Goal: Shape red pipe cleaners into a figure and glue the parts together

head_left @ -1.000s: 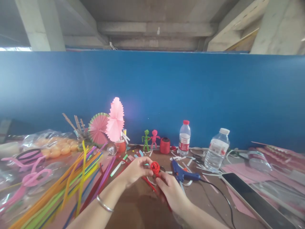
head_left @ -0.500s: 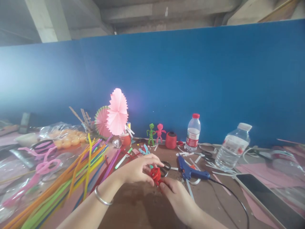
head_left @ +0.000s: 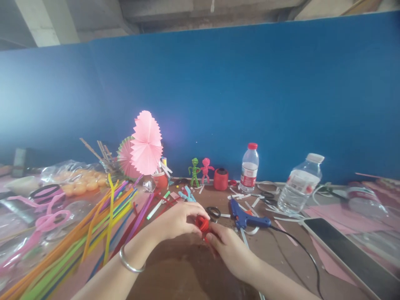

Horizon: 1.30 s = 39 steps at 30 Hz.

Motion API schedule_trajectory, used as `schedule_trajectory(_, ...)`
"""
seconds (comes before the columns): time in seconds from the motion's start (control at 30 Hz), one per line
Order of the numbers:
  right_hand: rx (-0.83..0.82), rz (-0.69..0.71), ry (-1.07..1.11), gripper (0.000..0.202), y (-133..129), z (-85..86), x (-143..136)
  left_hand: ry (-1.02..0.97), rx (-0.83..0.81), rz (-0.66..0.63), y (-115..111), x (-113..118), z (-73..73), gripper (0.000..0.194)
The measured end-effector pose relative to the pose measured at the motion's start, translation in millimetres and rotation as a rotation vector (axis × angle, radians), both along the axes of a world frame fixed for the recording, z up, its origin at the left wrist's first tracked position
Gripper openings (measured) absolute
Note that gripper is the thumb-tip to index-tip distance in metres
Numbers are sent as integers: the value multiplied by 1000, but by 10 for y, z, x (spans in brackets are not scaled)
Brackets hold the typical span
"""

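Between my two hands, low in the middle of the head view, is a small red coiled piece [head_left: 202,223]. My left hand [head_left: 183,218], with a silver bangle on its wrist, grips the piece's upper left side between thumb and fingers. From the right, my right hand [head_left: 227,246] pinches its lower part, with the fingers partly hidden behind the thumb. A black-handled pair of scissors [head_left: 213,213] lies just beyond the hands. Farther back, a green figure [head_left: 195,171] and a pink figure [head_left: 206,170] stand upright beside a red round container [head_left: 221,180].
A blue glue gun [head_left: 250,219] and its cord lie right of my hands. Two water bottles [head_left: 249,168] [head_left: 300,185] and a phone [head_left: 350,258] are farther right. Colourful strips [head_left: 81,237] spread at the left, below a pink paper fan [head_left: 146,143]. A blue partition [head_left: 218,91] rises behind.
My left fingers have come down and closed around the red piece, where they were more spread before. The whole view has shifted slightly, moving the scene left and up.
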State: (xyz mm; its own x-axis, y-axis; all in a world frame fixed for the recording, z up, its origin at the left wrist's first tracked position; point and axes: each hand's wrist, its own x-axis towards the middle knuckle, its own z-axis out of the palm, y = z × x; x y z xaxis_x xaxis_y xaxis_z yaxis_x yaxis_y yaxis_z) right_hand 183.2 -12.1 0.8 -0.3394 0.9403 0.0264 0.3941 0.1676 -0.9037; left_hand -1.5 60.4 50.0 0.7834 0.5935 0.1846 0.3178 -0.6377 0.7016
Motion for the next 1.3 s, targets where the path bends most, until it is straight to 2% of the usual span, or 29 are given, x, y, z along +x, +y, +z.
schedule_trajectory(0.23, 3, 107, -89, 17, -43, 159, 126, 11, 79, -52, -78, 55, 21, 34)
schedule_trajectory(0.4, -40, 170, -77, 26, -9, 165, 108, 9, 98, -63, -95, 90, 6, 33)
schedule_trajectory(0.63, 88, -5, -217, 23, 32, 99, 69, 15, 84, -12, -75, 92, -46, 34)
schedule_trajectory(0.87, 178, -120, -458, 25, -5, 76, 62, 25, 31, 30, -80, 125, -42, 37)
schedule_trajectory(1.13, 293, -187, -692, 24, -21, 127, 29, 14, -35, 130, -122, 178, -28, 23)
schedule_trajectory(1.3, 325, -212, -735, 22, -40, 129, 45, -18, -76, 193, -113, 209, -87, 25)
